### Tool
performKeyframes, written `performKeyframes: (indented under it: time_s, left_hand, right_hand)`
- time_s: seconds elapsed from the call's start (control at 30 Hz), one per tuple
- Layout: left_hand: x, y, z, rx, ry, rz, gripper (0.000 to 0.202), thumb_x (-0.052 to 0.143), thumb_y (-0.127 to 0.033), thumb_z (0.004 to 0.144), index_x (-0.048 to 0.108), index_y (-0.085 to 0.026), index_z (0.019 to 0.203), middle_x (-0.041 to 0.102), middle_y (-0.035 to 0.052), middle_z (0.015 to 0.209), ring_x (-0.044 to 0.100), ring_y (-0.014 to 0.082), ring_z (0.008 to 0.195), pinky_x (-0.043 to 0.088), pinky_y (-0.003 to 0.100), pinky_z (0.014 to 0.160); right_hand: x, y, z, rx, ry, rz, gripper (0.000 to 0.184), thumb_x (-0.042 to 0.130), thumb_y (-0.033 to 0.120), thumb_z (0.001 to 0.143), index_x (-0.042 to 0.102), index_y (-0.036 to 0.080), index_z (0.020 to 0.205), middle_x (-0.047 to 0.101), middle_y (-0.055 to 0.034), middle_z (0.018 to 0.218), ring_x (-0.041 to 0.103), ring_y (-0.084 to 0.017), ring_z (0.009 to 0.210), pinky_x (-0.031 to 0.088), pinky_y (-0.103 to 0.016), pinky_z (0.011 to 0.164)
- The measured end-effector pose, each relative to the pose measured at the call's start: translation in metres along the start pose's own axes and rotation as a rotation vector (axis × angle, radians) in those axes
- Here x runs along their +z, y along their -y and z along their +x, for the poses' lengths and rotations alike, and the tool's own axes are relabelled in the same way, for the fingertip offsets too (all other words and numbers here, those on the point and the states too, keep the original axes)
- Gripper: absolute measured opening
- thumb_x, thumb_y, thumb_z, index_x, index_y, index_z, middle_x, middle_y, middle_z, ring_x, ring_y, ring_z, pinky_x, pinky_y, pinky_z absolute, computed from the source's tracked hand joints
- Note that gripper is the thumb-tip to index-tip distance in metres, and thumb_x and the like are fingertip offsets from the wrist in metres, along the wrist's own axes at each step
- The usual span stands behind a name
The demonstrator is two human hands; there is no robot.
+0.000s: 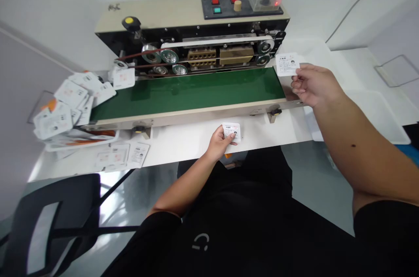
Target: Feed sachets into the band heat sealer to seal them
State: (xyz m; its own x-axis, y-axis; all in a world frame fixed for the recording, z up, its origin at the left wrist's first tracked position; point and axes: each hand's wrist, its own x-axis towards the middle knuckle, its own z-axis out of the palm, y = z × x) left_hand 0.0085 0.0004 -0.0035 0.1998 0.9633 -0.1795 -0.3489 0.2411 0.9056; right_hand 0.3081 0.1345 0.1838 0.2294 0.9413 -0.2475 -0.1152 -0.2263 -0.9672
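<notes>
Pinched in my right hand [316, 83] is a white printed packet [286, 64], held upright by its lower right edge at the right end of the sealing machine [193, 24]. My left hand [220, 141] grips another white packet [231, 131] low in front of the machine, thumb across its face; whether more lie behind it I cannot tell. A green conveyor belt [193, 91] runs along the machine below its rollers. One more packet [123, 77] sits at the left end of the rollers, beside a heap of similar packets [70, 94].
A white bin [94, 141] under the heap holds packets with orange parts. Several loose packets [139, 155] lie on the white table [183, 150]. To the right stands a white tray [376, 115]. A black chair [62, 216] is at the lower left.
</notes>
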Motion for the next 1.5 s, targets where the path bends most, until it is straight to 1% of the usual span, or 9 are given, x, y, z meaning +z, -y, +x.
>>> performKeyframes:
  time_s: [0.47, 0.57, 0.67, 0.77, 0.87, 0.97, 1.1, 1.27, 1.5]
  left_hand:
    - [-0.002, 0.003, 0.0, -0.001, 0.013, -0.006, 0.059, 0.091, -0.054, 0.081, 0.067, -0.016, 0.118, 0.078, 0.0094, 0.113, 0.076, 0.0195, 0.092, 0.066, 0.027, 0.067]
    - [-0.003, 0.003, 0.0, -0.006, 0.012, -0.001, 0.059, 0.091, -0.054, 0.081, 0.067, -0.016, 0.119, 0.078, 0.01, 0.114, 0.076, 0.0204, 0.094, 0.067, 0.028, 0.069]
    - [-0.003, 0.003, -0.001, -0.001, 0.008, -0.013, 0.059, 0.089, -0.055, 0.083, 0.067, -0.017, 0.121, 0.078, 0.0104, 0.117, 0.076, 0.0214, 0.097, 0.067, 0.03, 0.072]
    - [-0.003, 0.003, -0.001, 0.007, 0.0, -0.041, 0.06, 0.087, -0.056, 0.086, 0.067, -0.018, 0.128, 0.077, 0.0111, 0.124, 0.076, 0.0232, 0.104, 0.068, 0.033, 0.078]
    - [-0.002, 0.002, -0.001, 0.004, -0.011, -0.057, 0.061, 0.085, -0.056, 0.088, 0.066, -0.02, 0.133, 0.076, 0.012, 0.131, 0.076, 0.0253, 0.11, 0.068, 0.036, 0.084]
    - [-0.001, 0.001, 0.0, -0.002, -0.014, -0.047, 0.061, 0.086, -0.055, 0.087, 0.066, -0.019, 0.132, 0.077, 0.0122, 0.127, 0.077, 0.0227, 0.1, 0.067, 0.033, 0.079]
    - [0.002, -0.001, 0.0, -0.012, 0.021, 0.003, 0.059, 0.086, -0.053, 0.087, 0.066, -0.017, 0.13, 0.079, 0.0099, 0.112, 0.071, 0.0145, 0.075, 0.064, 0.029, 0.068]
    - [0.005, -0.004, -0.001, -0.007, 0.03, 0.041, 0.056, 0.087, -0.052, 0.087, 0.066, -0.017, 0.126, 0.078, 0.0081, 0.109, 0.07, 0.0135, 0.075, 0.061, 0.027, 0.068]
    - [0.003, 0.0, 0.0, 0.029, 0.037, 0.073, 0.053, 0.086, -0.051, 0.088, 0.068, -0.018, 0.125, 0.078, 0.0067, 0.105, 0.067, 0.0121, 0.071, 0.06, 0.027, 0.069]
  right_hand:
    - [0.046, -0.002, 0.036, 0.051, 0.04, -0.001, 0.02, 0.073, 0.008, 0.088, 0.058, 0.02, 0.086, 0.049, 0.002, 0.063, 0.04, -0.007, 0.048, 0.021, -0.017, 0.039]
    - [0.053, -0.001, 0.03, 0.043, 0.047, -0.05, 0.016, 0.075, 0.013, 0.089, 0.061, 0.02, 0.09, 0.052, 0.001, 0.065, 0.042, -0.008, 0.048, 0.021, -0.019, 0.04]
    - [0.055, -0.005, 0.003, -0.048, 0.021, -0.068, 0.011, 0.075, 0.021, 0.091, 0.066, 0.02, 0.097, 0.056, 0.0005, 0.071, 0.044, -0.008, 0.049, 0.022, -0.021, 0.04]
    - [0.052, -0.029, -0.048, -0.25, -0.015, -0.049, 0.011, 0.068, 0.023, 0.093, 0.07, 0.023, 0.104, 0.057, 0.0017, 0.077, 0.047, -0.008, 0.051, 0.029, -0.021, 0.043]
    - [0.047, -0.081, -0.102, -0.313, 0.053, -0.187, 0.015, 0.071, 0.029, 0.094, 0.073, 0.026, 0.108, 0.06, 0.0011, 0.075, 0.054, -0.012, 0.059, 0.043, -0.025, 0.052]
    - [0.047, -0.144, -0.132, -0.23, 0.181, -0.247, 0.022, 0.073, 0.042, 0.096, 0.074, 0.025, 0.11, 0.062, 0.0005, 0.078, 0.053, -0.012, 0.06, 0.044, -0.026, 0.055]
    - [0.064, -0.201, -0.135, -0.06, 0.268, -0.167, 0.04, 0.075, 0.054, 0.091, 0.072, 0.02, 0.111, 0.065, -0.0001, 0.082, 0.054, -0.011, 0.061, 0.046, -0.026, 0.058]
    - [0.079, -0.214, -0.127, -0.002, 0.361, -0.108, 0.045, 0.075, 0.062, 0.09, 0.072, 0.018, 0.097, 0.068, -0.0025, 0.077, 0.058, -0.014, 0.066, 0.048, -0.027, 0.063]
    - [0.074, -0.221, -0.125, 0.021, 0.349, -0.092, 0.045, 0.075, 0.065, 0.09, 0.071, 0.02, 0.091, 0.065, -0.0012, 0.072, 0.055, -0.014, 0.064, 0.046, -0.028, 0.063]
